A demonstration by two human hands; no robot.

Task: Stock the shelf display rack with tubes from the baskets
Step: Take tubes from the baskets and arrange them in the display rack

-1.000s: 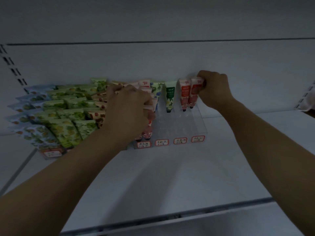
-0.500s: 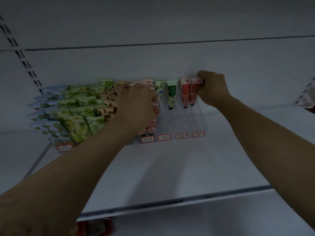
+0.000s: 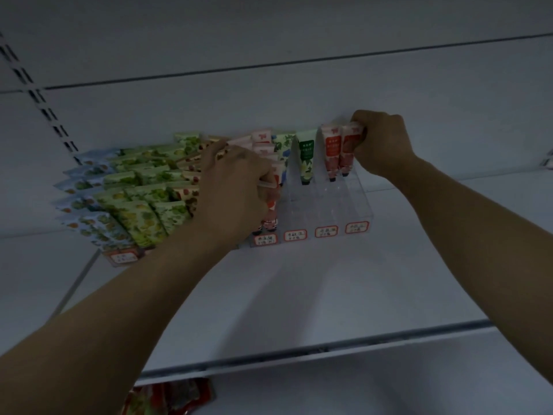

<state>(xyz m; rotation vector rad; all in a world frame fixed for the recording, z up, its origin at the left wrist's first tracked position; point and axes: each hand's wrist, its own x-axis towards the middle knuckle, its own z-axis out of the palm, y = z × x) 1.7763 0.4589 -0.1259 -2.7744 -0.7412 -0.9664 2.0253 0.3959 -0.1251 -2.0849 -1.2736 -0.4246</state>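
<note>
Across the rack (image 3: 357, 206), right lanes stood nearly bare; our left hand (image 3: 236, 187) gripped a front tube (image 3: 271, 204), our right hand (image 3: 381, 142) the end tube (image 3: 348, 151).

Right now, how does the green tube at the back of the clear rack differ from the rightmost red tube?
The green tube stands untouched; the rightmost red tube is gripped at its top by the right hand. The green tube is dark green over a pale body; the rightmost red tube is pink and red. Both stand cap down at the back of the clear rack.
</note>
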